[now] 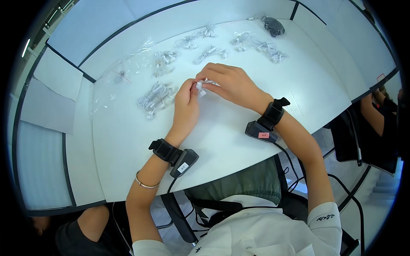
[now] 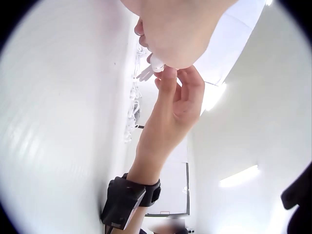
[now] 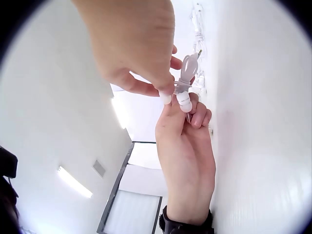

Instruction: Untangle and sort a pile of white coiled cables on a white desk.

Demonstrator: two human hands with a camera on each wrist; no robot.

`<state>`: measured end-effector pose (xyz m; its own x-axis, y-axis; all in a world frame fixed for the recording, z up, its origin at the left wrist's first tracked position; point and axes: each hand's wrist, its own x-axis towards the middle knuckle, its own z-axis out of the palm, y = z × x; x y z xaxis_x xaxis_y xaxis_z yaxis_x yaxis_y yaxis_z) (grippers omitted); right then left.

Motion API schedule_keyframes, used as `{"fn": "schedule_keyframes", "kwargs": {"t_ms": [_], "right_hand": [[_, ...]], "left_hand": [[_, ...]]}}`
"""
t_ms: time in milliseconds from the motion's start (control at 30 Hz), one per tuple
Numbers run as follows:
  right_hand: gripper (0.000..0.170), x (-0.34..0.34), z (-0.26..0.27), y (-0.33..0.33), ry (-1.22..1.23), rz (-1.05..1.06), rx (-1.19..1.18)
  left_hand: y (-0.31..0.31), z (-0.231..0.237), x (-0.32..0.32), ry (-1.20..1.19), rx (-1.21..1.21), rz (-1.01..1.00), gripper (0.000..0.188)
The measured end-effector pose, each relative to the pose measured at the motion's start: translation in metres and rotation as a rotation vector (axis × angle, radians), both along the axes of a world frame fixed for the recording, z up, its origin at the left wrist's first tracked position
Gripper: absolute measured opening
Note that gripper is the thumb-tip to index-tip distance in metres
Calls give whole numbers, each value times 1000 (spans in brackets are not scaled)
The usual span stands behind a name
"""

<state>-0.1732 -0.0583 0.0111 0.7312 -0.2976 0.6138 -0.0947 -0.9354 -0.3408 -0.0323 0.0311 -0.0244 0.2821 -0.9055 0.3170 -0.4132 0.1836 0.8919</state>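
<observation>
Both hands meet over the table around one small bundle of white wired earphones. Its looped cable and metal plug stick up between the fingers in the right wrist view, and the white earbuds sit below the loop. My left hand pinches the bundle at the earbud end between thumb and curled fingers. From the other side my right hand grips it with thumb and fingertips, right beside the left thumb. In the left wrist view, a white earbud shows between the two hands, the rest hidden behind fingers.
Several coiled white earphones lie at the back, among them one bundle. A larger pile lies left of the hands. Clear plastic bags spread at the left, and a dark bundle sits far back. Low partitions enclose the white table.
</observation>
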Motion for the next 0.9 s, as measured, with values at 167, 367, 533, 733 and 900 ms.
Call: {"fn": "schedule_keyframes", "kwargs": {"t_ms": [167,367,533,733,900], "right_hand": [[13,0,3,2,35,-21,-116],[19,3,3,2,-3,-15,-141],[15,-1,2,1,-64,-92,-7],[15,-1,5,6,-116,-115,-59],[16,2,6,9,-151,-146,-82]], "left_hand": [[-1,-3,1,25,-27,-23,21],[-2,-5,3,63,1,-8,18],[-4,-3,8,268,-30,-37,18],[-1,3,5,293,-60,-39,22],[3,10,1,195,-103,-22,22]]}}
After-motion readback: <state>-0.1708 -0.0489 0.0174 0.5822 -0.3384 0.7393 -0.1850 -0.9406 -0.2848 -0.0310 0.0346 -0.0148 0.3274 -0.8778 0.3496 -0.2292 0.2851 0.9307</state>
